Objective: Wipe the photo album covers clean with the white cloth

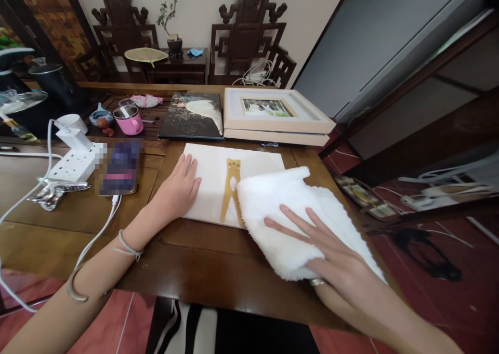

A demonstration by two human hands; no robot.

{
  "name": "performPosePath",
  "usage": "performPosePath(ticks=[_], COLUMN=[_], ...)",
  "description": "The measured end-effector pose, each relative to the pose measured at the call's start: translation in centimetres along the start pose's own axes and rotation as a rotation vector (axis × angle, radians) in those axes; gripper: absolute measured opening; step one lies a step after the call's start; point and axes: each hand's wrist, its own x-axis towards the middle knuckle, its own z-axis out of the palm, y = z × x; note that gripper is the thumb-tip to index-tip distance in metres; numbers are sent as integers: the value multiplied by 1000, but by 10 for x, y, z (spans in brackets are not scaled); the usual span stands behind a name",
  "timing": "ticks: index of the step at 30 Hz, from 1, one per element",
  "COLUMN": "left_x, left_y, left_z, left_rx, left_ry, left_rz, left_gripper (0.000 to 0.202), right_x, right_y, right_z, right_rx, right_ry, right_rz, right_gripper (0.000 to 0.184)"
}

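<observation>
A white flat board (206, 174) lies on the dark wooden table, with a flat gold-coloured shape (233, 180) on it. The shape has a cat-like top and two long legs; one leg is partly covered. My left hand (180, 185) rests open on the board's left edge, fingers stretched out flat. A white fluffy cloth (280, 187) covers the board's right part and spreads over the table's right side. Pressed on this cloth is my right hand (312, 234), its long fingers spread on top and its thumb tucked at a fold.
Behind the board are a dark picture panel (191, 122) and stacked pale frames (230, 117). To the left sit a phone (120, 167) on a cable, a white power strip (80, 164), clear-wrapped clips (58, 190) and a pink mug (130, 122). The table's right edge (346, 193) is near.
</observation>
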Motion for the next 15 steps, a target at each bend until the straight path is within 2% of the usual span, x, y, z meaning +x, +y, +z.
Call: performPosePath(ticks=[4,9,12,15], left_x=[-2,1,3,3], left_y=[-1,-2,-4,-6], left_z=[-3,0,5,7], left_rx=[-3,-10,-11,-9], left_ry=[-14,-20,-2,10], left_rz=[-24,-39,-25,0], left_gripper=[53,53,53,53], right_x=[15,59,74,64], right_y=[35,70,67,41], right_z=[-1,18,27,27], right_rx=[10,-124,-168,-150], right_ry=[-23,69,78,48], right_rz=[48,328,413,323], right_gripper=[29,33,38,36])
